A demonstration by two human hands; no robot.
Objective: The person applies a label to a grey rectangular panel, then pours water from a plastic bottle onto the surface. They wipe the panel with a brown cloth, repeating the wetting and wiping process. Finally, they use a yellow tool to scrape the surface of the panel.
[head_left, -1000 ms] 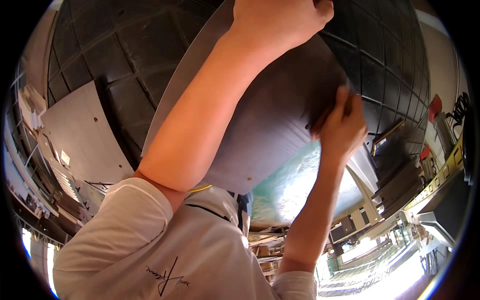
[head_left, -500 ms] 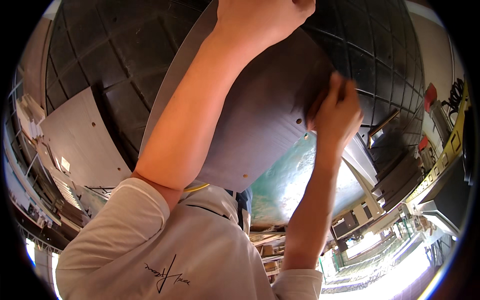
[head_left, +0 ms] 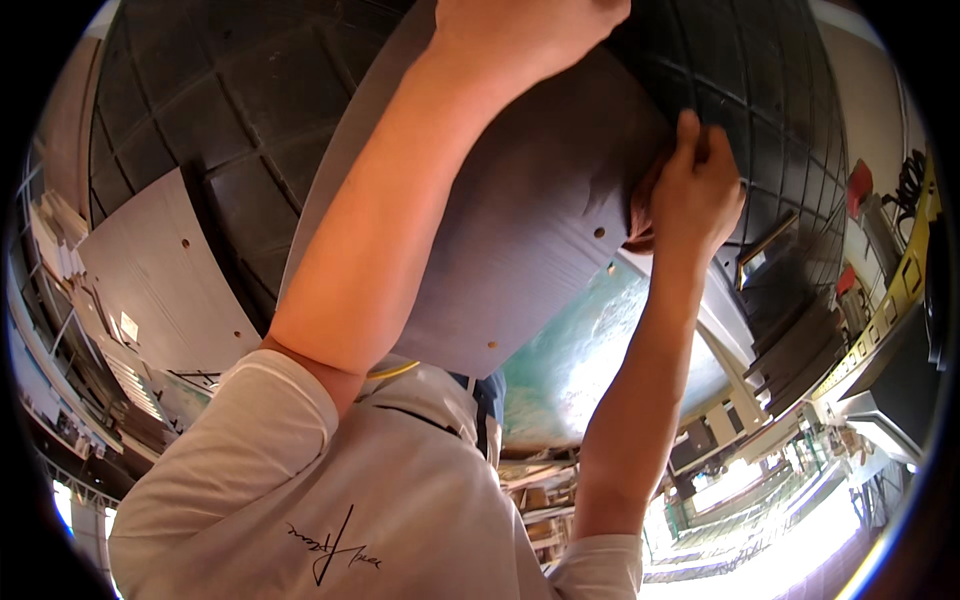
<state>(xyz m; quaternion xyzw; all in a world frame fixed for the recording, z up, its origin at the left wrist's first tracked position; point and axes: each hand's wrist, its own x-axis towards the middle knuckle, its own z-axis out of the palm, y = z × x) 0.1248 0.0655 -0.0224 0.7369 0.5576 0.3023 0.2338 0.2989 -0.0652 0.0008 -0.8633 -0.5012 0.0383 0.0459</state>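
A grey-brown board (head_left: 530, 230) with small round holes extends from my waist toward the top of the view. My left hand (head_left: 535, 30) is over its far part, with fingers curled and mostly cut off by the upper edge. At the board's right edge, my right hand (head_left: 695, 190) is closed, with its knuckles raised. Beside that hand, against the edge, a reddish-brown creased shape (head_left: 641, 225) shows in shadow. Whether it is a folded piece in my grip or part of my fingers, I cannot make out.
Beneath the board lies a black surface with grid grooves (head_left: 250, 110). Another holed board (head_left: 170, 270) rests at left. A glossy green surface (head_left: 570, 370) shows below the board's right side. Toward the right rim are red-handled tools (head_left: 859, 190) and a yellow slotted bar (head_left: 905, 290).
My right hand has moved slightly right and away from me along the board's edge. More of the reddish-brown shape now shows. My left hand and the board have hardly moved.
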